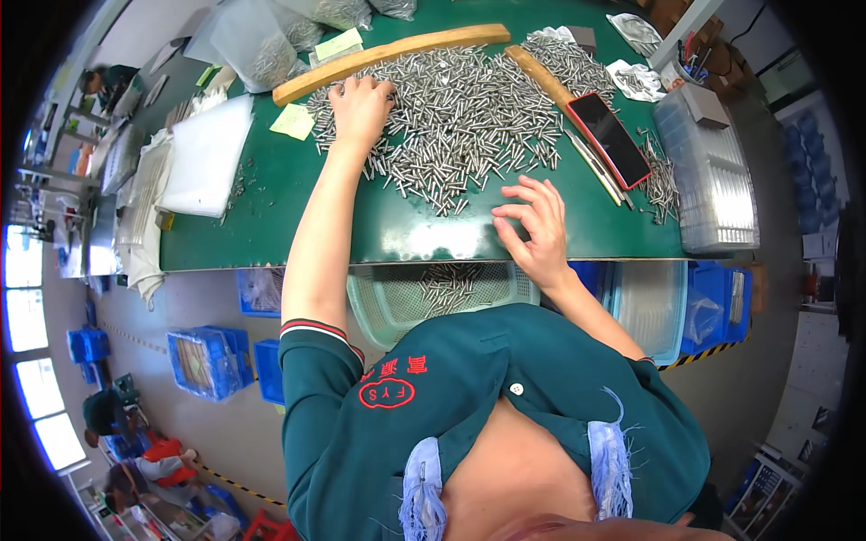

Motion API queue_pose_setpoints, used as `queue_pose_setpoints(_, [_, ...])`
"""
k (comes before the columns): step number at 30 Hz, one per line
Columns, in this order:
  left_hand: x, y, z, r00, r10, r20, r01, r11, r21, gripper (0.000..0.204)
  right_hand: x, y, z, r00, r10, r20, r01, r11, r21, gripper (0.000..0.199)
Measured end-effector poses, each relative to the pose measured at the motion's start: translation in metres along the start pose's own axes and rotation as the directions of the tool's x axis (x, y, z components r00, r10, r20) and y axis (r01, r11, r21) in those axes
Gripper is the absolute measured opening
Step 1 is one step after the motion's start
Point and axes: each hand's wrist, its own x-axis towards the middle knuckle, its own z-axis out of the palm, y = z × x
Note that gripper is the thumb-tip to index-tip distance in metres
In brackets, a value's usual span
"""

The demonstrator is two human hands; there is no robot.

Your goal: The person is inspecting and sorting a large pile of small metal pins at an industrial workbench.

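A broad heap of small silvery metal pins (451,126) is spread over the green tabletop (595,225). My left hand (361,110) rests palm down on the heap's left part, its fingers a little bent and apart among the pins. Nothing can be seen gripped in it, though its underside is hidden. Over the table's front edge, my right hand (534,225) is held near the heap, fingers curved and apart with nothing in them. Below that edge, a pale green basket (379,317) holds more loose pins (448,287) in front of my body.
Wooden strips (397,59) border the heap at the back and right. To the right lie a red-edged phone (610,140), pen-like tools (597,168) and stacked clear trays (713,180). White foam sheets (209,155) lie left; blue bins (209,361) stand below.
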Motion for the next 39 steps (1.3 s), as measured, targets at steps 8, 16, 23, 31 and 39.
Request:
queue_pose_setpoints(8, [-0.003, -0.023, -0.001, 0.999, 0.053, 0.005, -0.053, 0.998, -0.025, 0.01, -0.002, 0.002, 0.001, 1.0, 0.004, 0.001, -0.004, 0.999, 0.036, 0.012])
queue_pose_setpoints(16, [-0.026, -0.029, -0.015, 0.97, -0.2, 0.135, 0.241, 0.761, -0.603, 0.014, 0.0, 0.002, 0.001, 1.0, 0.007, 0.021, -0.008, 0.999, 0.031, 0.013])
queue_pose_setpoints(23, [-0.029, -0.014, -0.027, 0.954, 0.104, 0.281, 0.205, 0.459, -0.864, 0.024, 0.0, 0.002, 0.002, 0.999, -0.002, 0.035, 0.001, 0.999, 0.041, 0.014])
queue_pose_setpoints(31, [-0.011, -0.001, -0.013, 0.982, -0.148, 0.118, 0.176, 0.942, -0.286, 0.012, 0.0, 0.002, 0.003, 1.0, -0.008, 0.026, 0.006, 0.999, 0.048, 0.013])
queue_pose_setpoints(39, [-0.021, -0.011, 0.004, 0.968, -0.182, -0.176, 0.134, 0.957, -0.256, 0.016, 0.002, -0.001, 0.002, 1.0, 0.003, 0.024, -0.004, 0.998, 0.067, 0.014])
